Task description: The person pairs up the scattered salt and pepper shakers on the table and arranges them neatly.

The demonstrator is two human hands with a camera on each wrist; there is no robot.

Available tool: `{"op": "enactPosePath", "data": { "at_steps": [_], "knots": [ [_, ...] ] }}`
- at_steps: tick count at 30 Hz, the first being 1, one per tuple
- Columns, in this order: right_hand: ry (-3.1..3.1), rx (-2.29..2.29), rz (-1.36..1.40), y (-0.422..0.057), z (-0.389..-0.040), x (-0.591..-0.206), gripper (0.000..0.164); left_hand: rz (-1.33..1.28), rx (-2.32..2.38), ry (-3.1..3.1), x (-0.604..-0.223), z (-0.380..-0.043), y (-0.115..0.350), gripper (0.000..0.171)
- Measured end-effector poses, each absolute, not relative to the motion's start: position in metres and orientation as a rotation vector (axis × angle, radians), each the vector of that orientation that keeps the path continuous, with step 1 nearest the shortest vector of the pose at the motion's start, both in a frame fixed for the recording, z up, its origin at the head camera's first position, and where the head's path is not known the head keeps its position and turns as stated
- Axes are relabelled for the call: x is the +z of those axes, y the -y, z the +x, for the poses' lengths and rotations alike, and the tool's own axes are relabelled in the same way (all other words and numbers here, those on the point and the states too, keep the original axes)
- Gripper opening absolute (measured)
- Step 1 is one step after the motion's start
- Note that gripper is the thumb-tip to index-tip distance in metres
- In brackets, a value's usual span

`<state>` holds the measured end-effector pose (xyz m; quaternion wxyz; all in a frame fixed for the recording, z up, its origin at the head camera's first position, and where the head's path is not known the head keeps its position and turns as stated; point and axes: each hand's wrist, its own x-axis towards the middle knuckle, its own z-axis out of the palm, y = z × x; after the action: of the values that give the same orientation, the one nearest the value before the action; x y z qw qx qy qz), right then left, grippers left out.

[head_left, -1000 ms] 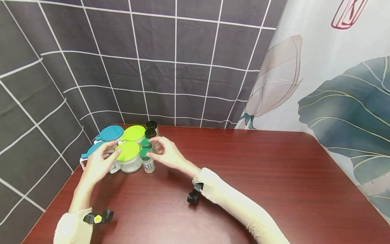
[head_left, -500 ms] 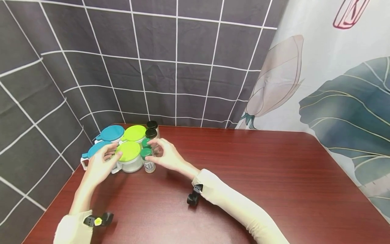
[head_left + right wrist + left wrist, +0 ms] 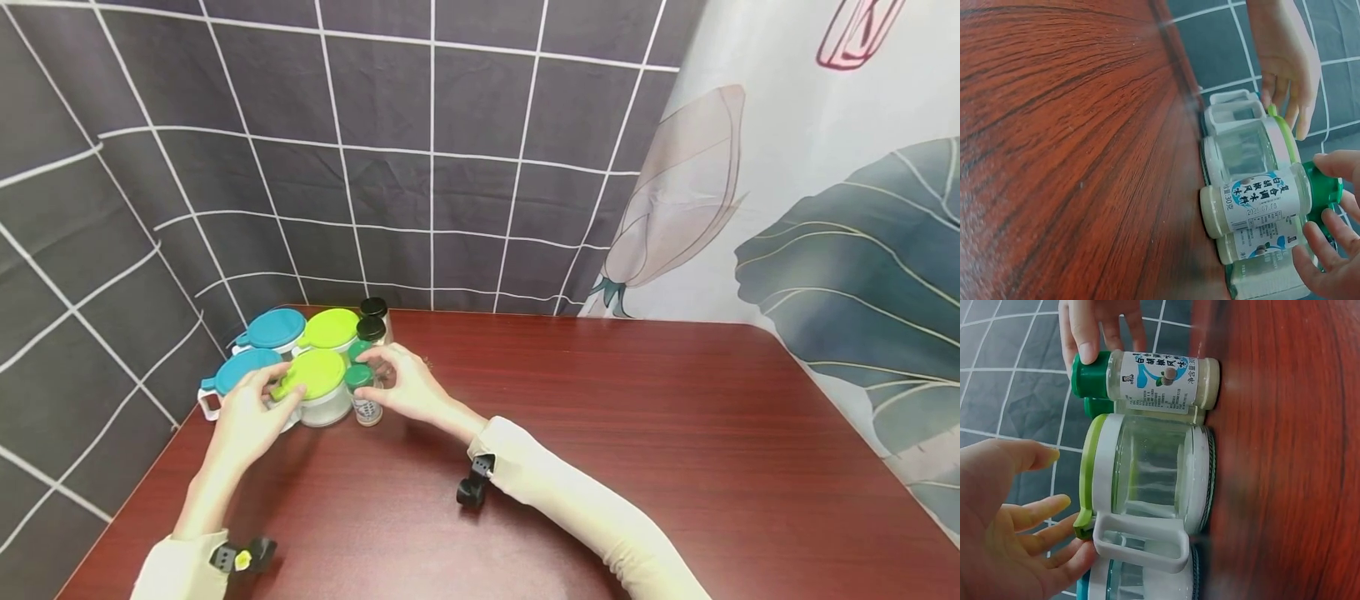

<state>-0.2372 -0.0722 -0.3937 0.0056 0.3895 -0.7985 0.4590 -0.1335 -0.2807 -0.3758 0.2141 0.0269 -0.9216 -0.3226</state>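
Note:
My left hand (image 3: pixel 251 417) is beside the handle of the front lime-lidded glass jar (image 3: pixel 327 407). Its fingers are spread around the lid's tab; in the left wrist view they are loosely bent, gripping nothing. My right hand (image 3: pixel 411 382) stands at the right of two green-capped seasoning bottles. Its thumb touches the green cap of the front bottle (image 3: pixel 1266 200), and another finger reaches the cap of the bottle behind (image 3: pixel 1261 240). Both bottles stand upright against the lime-lidded jar, with their labels visible in the right wrist view.
Two blue-lidded jars, one in front (image 3: pixel 247 367) and one behind (image 3: pixel 273 327), stand at the left. A second lime-lidded jar (image 3: pixel 330 327) is behind the first. Two black-capped bottles (image 3: pixel 371 327) stand behind the green-capped ones. Gridded grey cloth (image 3: pixel 480 167) backs the reddish wooden table (image 3: pixel 600 433).
My left hand has shifted slightly toward me, uncovering more of the front blue lid and the lime lid's tab. My right hand has moved only slightly, staying beside the green caps.

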Motion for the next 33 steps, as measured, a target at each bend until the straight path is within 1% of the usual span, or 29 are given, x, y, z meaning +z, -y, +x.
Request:
{"op": "enactPosePath", "data": {
  "at_steps": [9, 16, 20, 33],
  "knots": [
    [2.503, 1.408, 1.236, 0.073, -0.235, -0.393, 0.043, 0.121, -0.930, 2.524, -0.378, -0.129, 0.283, 0.050],
    [2.535, 1.476, 1.254, 0.075, -0.234, -0.393, 0.045, 0.329, -0.918, 2.575, -0.385, -0.127, 0.284, 0.063],
    [2.540, 1.538, 1.253, 0.075, -0.233, -0.392, 0.044, 0.386, -0.944, 2.600, -0.388, -0.126, 0.286, 0.069],
    [2.552, 1.591, 1.188, 0.077, -0.231, -0.393, 0.046, 0.327, -0.955, 2.618, -0.399, -0.122, 0.296, 0.064]
  ]
}}
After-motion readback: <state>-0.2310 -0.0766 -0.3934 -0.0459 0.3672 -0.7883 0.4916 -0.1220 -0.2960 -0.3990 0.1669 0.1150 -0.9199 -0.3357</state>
